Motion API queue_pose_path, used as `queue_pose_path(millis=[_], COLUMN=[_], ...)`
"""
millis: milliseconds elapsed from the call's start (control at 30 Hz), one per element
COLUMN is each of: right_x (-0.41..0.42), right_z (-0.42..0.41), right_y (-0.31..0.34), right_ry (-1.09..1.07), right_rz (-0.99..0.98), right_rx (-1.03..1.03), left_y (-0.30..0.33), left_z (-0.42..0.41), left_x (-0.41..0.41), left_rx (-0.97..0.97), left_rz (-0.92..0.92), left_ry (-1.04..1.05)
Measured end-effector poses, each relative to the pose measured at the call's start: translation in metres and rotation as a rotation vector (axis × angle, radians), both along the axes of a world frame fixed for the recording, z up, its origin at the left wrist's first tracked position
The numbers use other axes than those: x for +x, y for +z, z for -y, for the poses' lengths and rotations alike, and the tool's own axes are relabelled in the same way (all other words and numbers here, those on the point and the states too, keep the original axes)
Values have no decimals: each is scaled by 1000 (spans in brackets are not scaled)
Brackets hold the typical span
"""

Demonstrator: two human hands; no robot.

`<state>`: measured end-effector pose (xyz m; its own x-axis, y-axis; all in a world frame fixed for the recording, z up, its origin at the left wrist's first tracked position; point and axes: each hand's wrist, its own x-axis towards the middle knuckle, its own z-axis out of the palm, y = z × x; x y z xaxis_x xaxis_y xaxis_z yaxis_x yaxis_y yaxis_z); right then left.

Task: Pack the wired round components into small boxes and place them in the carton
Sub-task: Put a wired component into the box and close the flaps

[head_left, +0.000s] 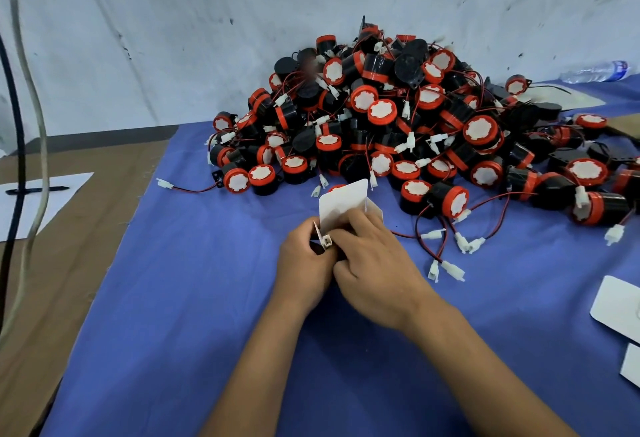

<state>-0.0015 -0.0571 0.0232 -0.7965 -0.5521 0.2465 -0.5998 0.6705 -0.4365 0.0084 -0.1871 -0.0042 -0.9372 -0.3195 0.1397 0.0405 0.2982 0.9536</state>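
A big heap of black round components (415, 118) with red rims, red-black wires and white plugs lies at the back of the blue cloth (194, 298). In front of it a small white box (343, 206) stands with its flaps open. My left hand (304, 263) grips the box at its lower left side. My right hand (374, 263) curls over the box's near side, fingers bent onto it. A white plug (326, 241) shows between the two hands. Whatever is inside the box is hidden.
Flat white box blanks (616, 308) lie at the right edge. On the left, brown cardboard (69, 228) carries a white sheet (52, 197) with a black pen. Cables (33, 125) hang at far left. A water bottle (599, 71) lies at the back right by the wall.
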Motion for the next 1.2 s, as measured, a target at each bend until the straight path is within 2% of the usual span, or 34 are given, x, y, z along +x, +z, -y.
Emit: queue_pose_path(millis=[133, 233, 300, 367, 567, 667, 767, 833, 933, 1033, 1200], right_x=[-3, -4, -7, -12, -13, -11, -14, -15, -20, -24, -24], right_z=[-3, 1, 3, 3, 2, -1, -4, -5, -10, -17, -20], right_y=[0, -5, -8, -10, -8, -5, -6, -7, -7, -8, -13], right_ry=[26, -7, -60, -103, -183, -217, -252, -232, -49, 87, 54], right_rz=[16, -43, -23, 7, -21, 71, 46, -25, -90, -118, -177], right_rx=[-86, -125, -217, -316, -433, -553, -463, -418, -323, -180, 54], left_y=[3, 4, 2, 1, 2, 1, 1, -1, -2, -1, 1], left_z=[-2, -4, -4, -6, -7, 5, 13, 12, 9, 12, 15], left_x=[2, 2, 1, 3, 5, 6, 7, 5, 4, 6, 7], left_rx=[-21, 76, -76, -143, -55, 25, 49, 13, 0, 46, 26], left_rz=[-7, 12, -7, -27, -39, 15, 94, 84, 56, 57, 19], left_ry=[-27, -37, -27, -9, -81, -190, -312, -279, -197, -205, -225])
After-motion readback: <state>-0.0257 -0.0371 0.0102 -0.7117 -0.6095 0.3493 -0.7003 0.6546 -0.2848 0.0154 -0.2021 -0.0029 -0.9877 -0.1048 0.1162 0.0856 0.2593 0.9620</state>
